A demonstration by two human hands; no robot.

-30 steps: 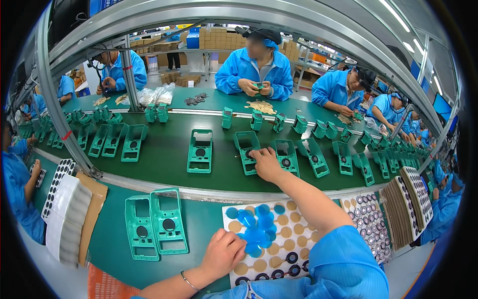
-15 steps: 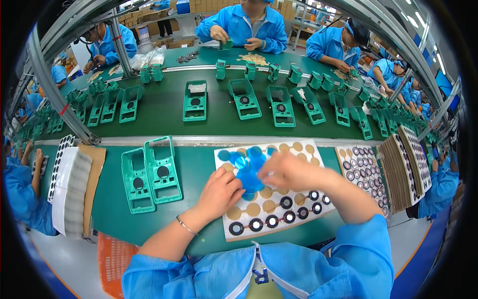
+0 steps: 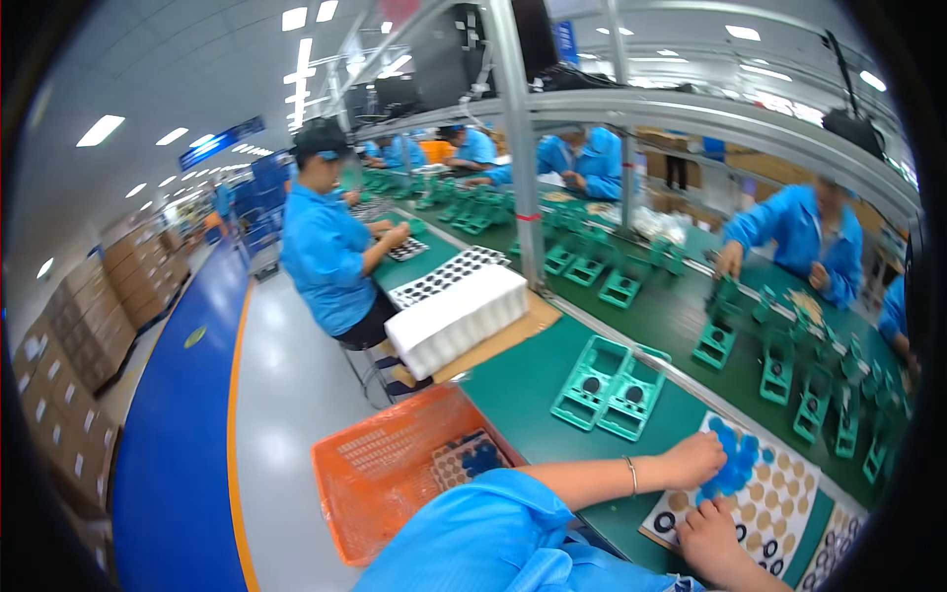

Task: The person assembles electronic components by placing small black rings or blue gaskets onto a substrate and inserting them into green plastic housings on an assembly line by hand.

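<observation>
My left hand (image 3: 693, 458) rests on a bunch of blue round films (image 3: 735, 464) and pinches them at their left edge. They lie on a white sheet (image 3: 779, 498) covered with tan discs and black rings. My right hand (image 3: 712, 536) sits just below the blue films, fingertips touching the sheet near the rings. Both blue sleeves come in from the lower edge. Two green plastic frames (image 3: 612, 387) lie side by side on the green bench (image 3: 523, 390), up and left of my left hand.
An orange crate (image 3: 395, 464) stands on the floor left of my arm, holding a disc sheet and blue films. White foam trays (image 3: 456, 316) lie further along the bench. Green frames ride the conveyor (image 3: 789, 365). Workers in blue sit on both sides.
The view has swung to the left, along the line and the aisle. My right hand has come back from the conveyor to the sheet, and both hands now sit at the blue films.
</observation>
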